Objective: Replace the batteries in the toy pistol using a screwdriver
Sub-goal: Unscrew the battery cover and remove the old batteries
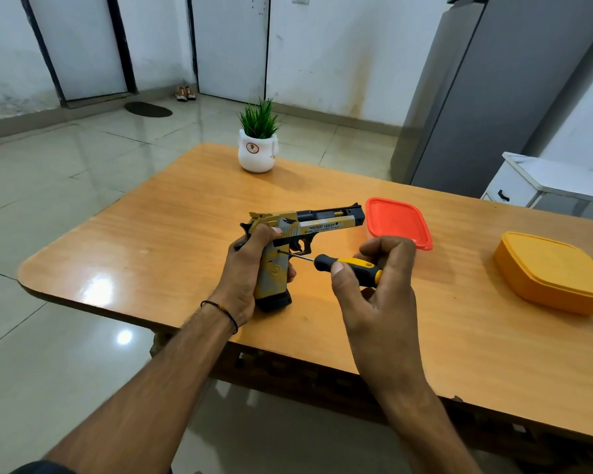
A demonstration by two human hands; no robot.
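A yellow, grey and black toy pistol stands upright on its grip base on the wooden table, barrel pointing right. My left hand grips its handle from the left and behind. My right hand pinches the black and yellow handle of a screwdriver. The thin metal shaft runs left, and its tip touches the upper side of the pistol's grip, just below the trigger guard.
A red lidded container sits just behind my right hand. An orange lidded container lies at the right edge. A white pot with a green plant stands at the table's far edge. A grey fridge stands beyond.
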